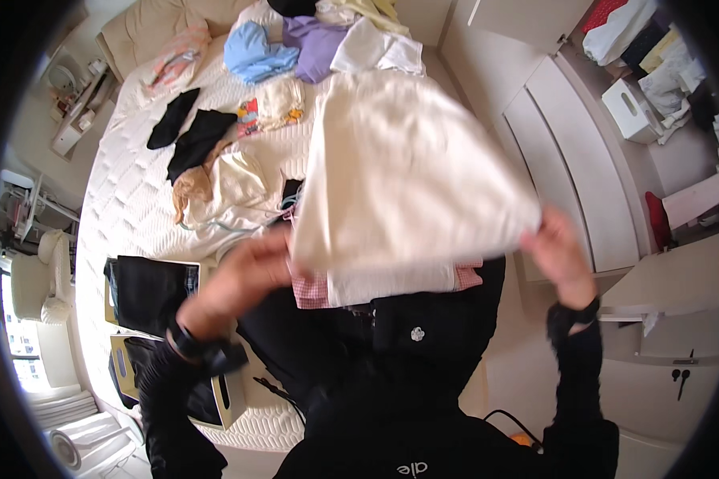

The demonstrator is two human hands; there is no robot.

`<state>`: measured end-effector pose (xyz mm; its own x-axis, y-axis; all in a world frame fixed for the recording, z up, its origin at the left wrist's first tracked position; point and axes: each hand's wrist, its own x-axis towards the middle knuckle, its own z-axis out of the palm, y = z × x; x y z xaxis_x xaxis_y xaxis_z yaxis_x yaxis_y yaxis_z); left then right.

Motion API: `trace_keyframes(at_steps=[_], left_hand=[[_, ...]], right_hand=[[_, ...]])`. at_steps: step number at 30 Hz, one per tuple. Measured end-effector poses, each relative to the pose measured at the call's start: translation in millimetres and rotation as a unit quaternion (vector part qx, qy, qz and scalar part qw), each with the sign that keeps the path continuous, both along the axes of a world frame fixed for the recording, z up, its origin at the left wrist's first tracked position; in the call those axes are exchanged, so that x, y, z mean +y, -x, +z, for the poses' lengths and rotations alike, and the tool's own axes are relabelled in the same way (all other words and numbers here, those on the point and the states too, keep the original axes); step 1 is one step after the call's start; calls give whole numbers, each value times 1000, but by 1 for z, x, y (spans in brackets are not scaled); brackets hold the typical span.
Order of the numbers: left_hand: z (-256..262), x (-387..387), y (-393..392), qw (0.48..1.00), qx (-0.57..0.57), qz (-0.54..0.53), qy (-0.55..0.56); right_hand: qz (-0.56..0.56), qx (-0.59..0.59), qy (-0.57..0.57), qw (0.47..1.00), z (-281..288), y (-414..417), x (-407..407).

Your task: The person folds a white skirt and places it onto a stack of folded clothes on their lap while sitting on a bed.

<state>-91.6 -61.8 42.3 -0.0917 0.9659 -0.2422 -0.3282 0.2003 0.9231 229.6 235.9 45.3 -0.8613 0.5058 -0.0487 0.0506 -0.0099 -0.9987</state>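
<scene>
A cream-white cloth garment [395,173] is stretched out in front of me, its near edge lifted. My left hand [245,269] grips the near left corner, and my right hand [554,248] pinches the near right corner; both hands are blurred. Beneath the lifted edge, a folded white cloth [389,287] and a pink checked cloth [311,292] lie at my lap. Black trousers cover my legs, and a dark item with a white flower emblem [417,334] rests there. The exact kind of the cream garment cannot be told.
On the quilted bed [120,167] lie black garments [201,135], a blue garment [257,54], a purple garment [314,48] and a white garment [374,48]. Storage boxes with dark clothes [156,293] stand at left. Cupboard drawers [575,173] and an open wardrobe holding a white bin [629,111] are at right.
</scene>
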Motion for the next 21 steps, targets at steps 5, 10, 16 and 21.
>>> trace_keyframes(at_steps=[5,10,16,21], left_hand=[[-125,-51,-40,952,8,-210,223],[-146,-32,-37,943,174,-93,267],[-156,-5,-44,963,132,34,231],[-126,-1,-56,980,90,81,158]], right_hand=[[126,-241,143,952,-128,-56,-65],[29,-182,265,946,-125,-21,-51],[-2,-236,234,943,-130,42,-35],[-24,-105,208,972,-141,53,-47]])
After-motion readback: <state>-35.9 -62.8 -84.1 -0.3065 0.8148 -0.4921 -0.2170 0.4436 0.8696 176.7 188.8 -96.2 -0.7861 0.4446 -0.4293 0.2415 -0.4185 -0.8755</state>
